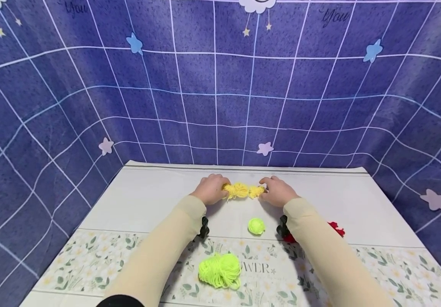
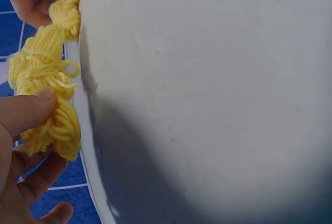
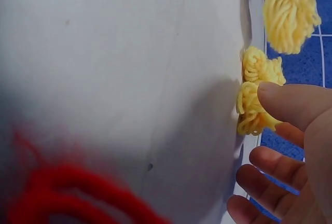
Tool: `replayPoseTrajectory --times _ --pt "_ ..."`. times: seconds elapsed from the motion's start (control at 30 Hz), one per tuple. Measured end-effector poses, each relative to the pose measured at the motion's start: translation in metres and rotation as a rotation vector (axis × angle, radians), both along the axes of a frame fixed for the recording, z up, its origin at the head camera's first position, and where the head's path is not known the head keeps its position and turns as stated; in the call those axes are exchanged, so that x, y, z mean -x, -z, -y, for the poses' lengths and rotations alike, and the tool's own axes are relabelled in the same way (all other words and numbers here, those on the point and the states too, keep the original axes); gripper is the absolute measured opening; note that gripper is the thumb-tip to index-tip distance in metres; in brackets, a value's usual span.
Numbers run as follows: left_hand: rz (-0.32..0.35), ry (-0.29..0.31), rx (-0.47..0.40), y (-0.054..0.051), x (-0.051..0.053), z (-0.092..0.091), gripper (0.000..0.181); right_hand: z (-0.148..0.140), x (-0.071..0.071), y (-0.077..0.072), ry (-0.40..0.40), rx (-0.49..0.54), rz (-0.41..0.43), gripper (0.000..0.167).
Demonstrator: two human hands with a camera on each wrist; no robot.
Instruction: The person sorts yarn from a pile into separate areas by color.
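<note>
Two yellow yarn bundles lie end to end near the table's back edge. The larger left bundle is pinched at its outer end by my left hand, thumb on top and fingers beneath. My right hand pinches the smaller right bundle between thumb and forefinger, the other fingers loosely bent. In the right wrist view the larger bundle's end stands a little apart from the smaller one.
A small lime yarn ball sits between the forearms. Closer to me is a larger lime yarn bundle. Red yarn lies partly hidden under the right forearm. A blue gridded curtain rises behind the table.
</note>
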State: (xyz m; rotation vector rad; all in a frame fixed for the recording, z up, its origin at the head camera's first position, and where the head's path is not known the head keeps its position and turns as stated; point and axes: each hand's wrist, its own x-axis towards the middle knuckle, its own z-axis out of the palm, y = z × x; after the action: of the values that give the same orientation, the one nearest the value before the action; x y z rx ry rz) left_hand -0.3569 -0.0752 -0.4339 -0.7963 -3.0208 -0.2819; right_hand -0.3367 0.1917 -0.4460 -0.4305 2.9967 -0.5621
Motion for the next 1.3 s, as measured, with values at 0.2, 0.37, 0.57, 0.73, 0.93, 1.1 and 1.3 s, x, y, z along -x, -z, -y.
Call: replayPoseTrajectory --times 0.2,0.37,0.57,0.73,0.93,1.1,1.3 --pt "0.004 -0.023 -0.012 0.005 0.007 -0.002 0.028 0.0 -0.001 -0.002 0.0 0.004 0.003 0.056" --pt "0.021 -0.028 -0.021 0.009 0.01 -0.004 0.029 -0.001 -0.002 0.0 0.001 -0.002 0.0 0.056" --pt "0.036 -0.011 -0.004 0.012 0.01 -0.004 0.035 -0.001 -0.002 0.0 0.0 0.004 0.004 0.057" --pt "0.039 0.005 0.012 0.012 0.009 -0.001 0.044 0.0 -0.003 -0.004 -0.015 0.002 -0.011 0.056" --pt "0.027 0.033 -0.004 0.007 0.006 0.004 0.054 0.001 -0.007 -0.009 -0.01 0.019 -0.005 0.055" --pt "-0.017 0.065 -0.01 0.005 0.002 0.011 0.054 0.001 -0.01 -0.013 -0.016 0.036 0.0 0.056" --pt "-0.039 0.09 -0.038 -0.002 -0.009 0.02 0.053 0.0 -0.012 -0.013 -0.016 0.062 -0.016 0.056"
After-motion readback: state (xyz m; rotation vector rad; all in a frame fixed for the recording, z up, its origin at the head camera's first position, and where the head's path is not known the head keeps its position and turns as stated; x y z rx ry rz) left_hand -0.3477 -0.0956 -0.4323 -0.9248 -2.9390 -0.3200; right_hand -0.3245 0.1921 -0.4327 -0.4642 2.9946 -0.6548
